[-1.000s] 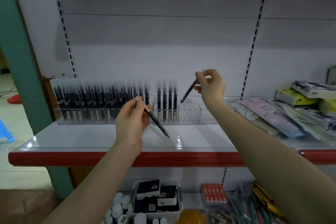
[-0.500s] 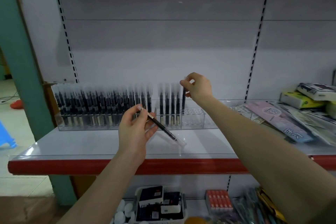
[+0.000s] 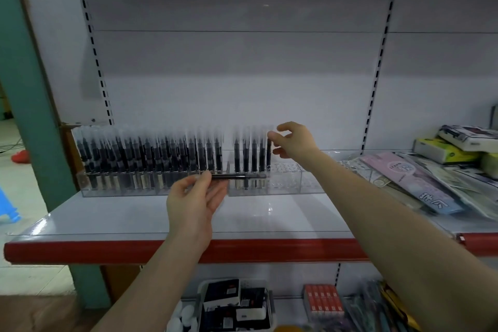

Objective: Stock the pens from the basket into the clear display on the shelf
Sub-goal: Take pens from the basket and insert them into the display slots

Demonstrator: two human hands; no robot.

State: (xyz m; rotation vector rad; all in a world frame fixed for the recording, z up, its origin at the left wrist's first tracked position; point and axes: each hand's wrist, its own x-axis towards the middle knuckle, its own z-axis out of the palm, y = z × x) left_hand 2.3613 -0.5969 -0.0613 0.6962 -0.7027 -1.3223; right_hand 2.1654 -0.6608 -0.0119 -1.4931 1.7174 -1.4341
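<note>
Left hand [image 3: 192, 202] pinches a black pen [image 3: 237, 176] level before the clear display [image 3: 285, 183]; right hand [image 3: 292, 140], fingers loosely apart, touches an upright pen [image 3: 268, 151]. At three o'clock, a pink packet [image 3: 404, 170] reads "LEARN".

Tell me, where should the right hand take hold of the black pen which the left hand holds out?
Grip the black pen at its free right half, from above or the right. It lies level in front of the clear display, and the left hand pinches its left end.
</note>
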